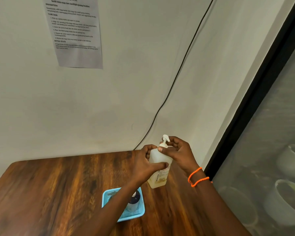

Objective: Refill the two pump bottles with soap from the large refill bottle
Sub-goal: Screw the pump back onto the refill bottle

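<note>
A translucent white bottle [157, 174] with a white pump head [165, 139] stands on the wooden table [58, 184] near the far right corner. A little yellowish liquid sits at its bottom. My left hand [147, 163] grips the bottle's body from the left. My right hand [176, 150] has its fingers curled round the pump collar at the bottle's neck. A dark pump bottle [134, 200] stands in a light blue basket [140, 214], partly hidden by my left forearm.
The table meets a grey wall at the back. A black cable [177, 74] runs down the wall to the table's corner. A printed sheet [75, 31] hangs on the wall. To the right is a black-framed glass pane [262, 150].
</note>
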